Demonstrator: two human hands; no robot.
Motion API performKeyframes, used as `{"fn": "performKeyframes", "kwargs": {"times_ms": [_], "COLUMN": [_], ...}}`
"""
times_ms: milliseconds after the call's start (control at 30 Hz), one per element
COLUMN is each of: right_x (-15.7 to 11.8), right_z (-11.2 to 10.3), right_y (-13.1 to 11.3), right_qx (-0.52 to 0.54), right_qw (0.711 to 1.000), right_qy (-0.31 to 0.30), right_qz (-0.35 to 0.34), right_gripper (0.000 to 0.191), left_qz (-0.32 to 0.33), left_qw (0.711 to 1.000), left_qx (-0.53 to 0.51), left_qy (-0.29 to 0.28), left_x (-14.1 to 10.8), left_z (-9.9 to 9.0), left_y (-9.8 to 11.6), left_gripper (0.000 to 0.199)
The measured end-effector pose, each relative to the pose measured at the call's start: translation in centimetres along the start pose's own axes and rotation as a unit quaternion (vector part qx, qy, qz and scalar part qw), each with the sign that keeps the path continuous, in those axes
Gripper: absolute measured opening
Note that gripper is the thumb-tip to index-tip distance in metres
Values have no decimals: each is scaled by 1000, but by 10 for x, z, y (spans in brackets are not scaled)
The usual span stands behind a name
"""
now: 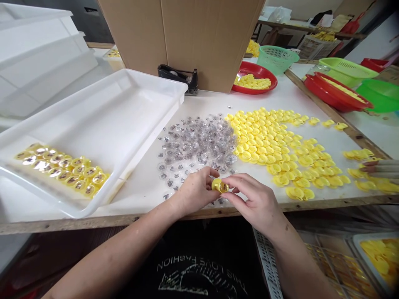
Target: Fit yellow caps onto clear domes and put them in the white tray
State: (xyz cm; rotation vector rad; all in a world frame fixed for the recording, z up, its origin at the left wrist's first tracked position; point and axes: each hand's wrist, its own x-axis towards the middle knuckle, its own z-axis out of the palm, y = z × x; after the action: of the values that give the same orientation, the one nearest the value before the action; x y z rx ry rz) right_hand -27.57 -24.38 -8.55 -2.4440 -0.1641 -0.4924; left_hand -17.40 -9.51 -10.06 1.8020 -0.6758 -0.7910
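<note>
A small yellow piece (217,185) with a shiny printed face is held between both hands above the table's front edge. The fingers of my left hand (197,189) pinch its left side. On its right side, the thumb and fingertips of my right hand (253,199) close on it. Just beyond my hands spreads a pile of small clear discs with dark prints (199,141). To the right of that pile lie many yellow pieces (258,135) in overlapping rows. At the left, a white tray (137,99) holds rows of yellow pieces with shiny faces (67,168) in its near corner.
A black tape dispenser (179,78) stands before a large cardboard box (187,37). White tubs (37,54) are stacked at the left. Red plates (272,85) and green baskets (276,58) are behind at the right. Another person's hand (382,168) touches yellow pieces at the right edge.
</note>
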Motion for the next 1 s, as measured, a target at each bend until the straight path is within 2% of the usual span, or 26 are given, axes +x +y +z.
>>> {"fn": "performKeyframes", "kwargs": {"times_ms": [100,267,367,433,533,700,800,867,933,1000], "right_x": [-1,-5,-7,-8,-8,-7,-9,-11,-13,-14], "right_z": [1,2,0,-2,-2,8,16,19,22,25], "right_y": [-3,-12,-18,-20,-21,-16,-6,1,8,11], "right_qx": [-11,-72,-102,-108,-109,-99,-49,31,137,230], "right_qw": [1000,997,994,994,993,992,997,995,980,954], "right_qy": [11,20,21,30,49,69,67,64,45,14], "right_qz": [3,-11,-12,-16,-24,-22,8,64,137,192], "right_gripper": [21,18,17,16,18,20,21,27,32,26], "left_qz": [15,19,35,50,62,25,25,50,71,73], "left_qw": [999,986,980,986,995,994,987,987,991,995], "left_qx": [49,162,193,159,49,-98,-154,-151,-110,-55], "left_qy": [13,39,18,-18,-54,-32,-28,-15,12,35], "left_x": [-2,-5,-7,-9,-11,-5,-5,-7,-11,-14], "left_z": [1,3,1,-3,-5,0,3,3,3,2], "left_y": [6,17,21,21,17,1,-10,-16,-18,-16], "left_gripper": [26,23,24,25,28,34,32,32,33,30]}}
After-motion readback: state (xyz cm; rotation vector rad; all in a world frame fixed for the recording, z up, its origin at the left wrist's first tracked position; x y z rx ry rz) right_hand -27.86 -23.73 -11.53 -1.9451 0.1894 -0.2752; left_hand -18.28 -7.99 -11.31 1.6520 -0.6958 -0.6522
